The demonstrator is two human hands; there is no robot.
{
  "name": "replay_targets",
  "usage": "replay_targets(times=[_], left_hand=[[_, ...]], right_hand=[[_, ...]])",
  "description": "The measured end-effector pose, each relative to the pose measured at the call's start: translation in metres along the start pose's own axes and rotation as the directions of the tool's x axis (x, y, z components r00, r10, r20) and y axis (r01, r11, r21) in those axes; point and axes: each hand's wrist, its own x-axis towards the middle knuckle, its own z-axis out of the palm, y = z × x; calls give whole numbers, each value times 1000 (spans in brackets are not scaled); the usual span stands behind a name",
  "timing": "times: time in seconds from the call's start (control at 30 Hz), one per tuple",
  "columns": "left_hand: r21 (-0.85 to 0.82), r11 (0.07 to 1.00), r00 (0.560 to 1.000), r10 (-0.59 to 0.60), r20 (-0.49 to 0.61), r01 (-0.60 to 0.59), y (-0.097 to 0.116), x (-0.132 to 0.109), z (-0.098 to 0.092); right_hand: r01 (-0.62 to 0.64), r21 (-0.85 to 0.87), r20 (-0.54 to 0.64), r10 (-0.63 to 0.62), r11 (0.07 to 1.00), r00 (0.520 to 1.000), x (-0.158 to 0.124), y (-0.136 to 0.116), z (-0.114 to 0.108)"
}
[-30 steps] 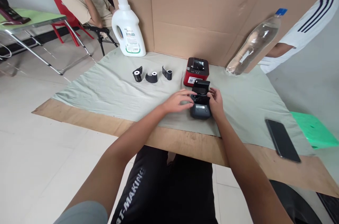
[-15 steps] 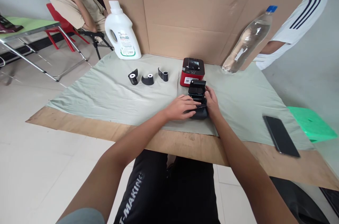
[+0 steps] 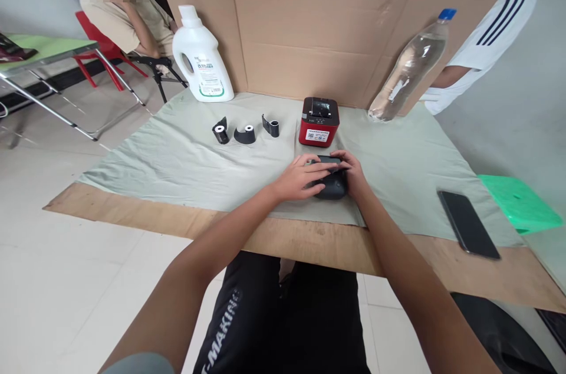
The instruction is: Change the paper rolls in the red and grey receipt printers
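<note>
A small black portable printer (image 3: pixel 332 185) sits near the table's front edge with its lid down, partly covered by my hands. My left hand (image 3: pixel 302 179) holds it from the left, fingers laid across the top and thumb at the near side. My right hand (image 3: pixel 352 172) is wrapped round its right side, with fingertips on the lid at the far edge. Just behind stands a red and black printer (image 3: pixel 319 122) with a white label on its front. Three small rolls of black-faced paper, a left roll (image 3: pixel 220 131), a middle roll (image 3: pixel 246 134) and a right roll (image 3: pixel 271 125), lie to the left.
A white detergent bottle (image 3: pixel 204 61) stands at the back left, and a clear bottle (image 3: pixel 409 70) leans against the cardboard wall (image 3: pixel 309 26). A phone (image 3: pixel 469 223) lies at the right. Beyond are a green stool (image 3: pixel 519 203) and two people, one at each side.
The black printer's lid, raised half a second ago, is now down. My right hand's fingers have come over onto the lid; my left hand stays on the left side.
</note>
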Motion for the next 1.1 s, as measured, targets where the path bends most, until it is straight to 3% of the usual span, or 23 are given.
replay_targets(times=[0.1,0.27,0.43,0.5,0.6,0.73,0.9,1.1], left_hand=[[-75,996,997,-56,-50,52,-3,0,1],[-186,956,961,-250,-117,226,-11,-2,1],[-216,960,977,-200,-79,179,-19,-2,3],[-324,915,953,-286,-96,242,-20,0,8],[-499,782,870,-482,-104,374,-19,6,19],[-594,637,784,-621,-18,491,-22,16,27],[-634,533,759,-637,135,560,-28,19,23],[-648,533,759,-642,110,545,-29,19,27]], right_hand=[[-97,144,-9,99,985,995,2,1,0],[-153,195,17,152,969,988,3,-2,-7],[-191,153,150,168,970,974,-1,-10,-17],[-202,145,187,174,969,967,-2,-12,-20],[-210,158,213,175,965,961,-2,-12,-21],[-220,198,226,173,955,959,-1,-12,-21],[-203,195,257,150,960,955,-3,-16,-22],[-198,174,219,158,965,963,-5,-22,-19]])
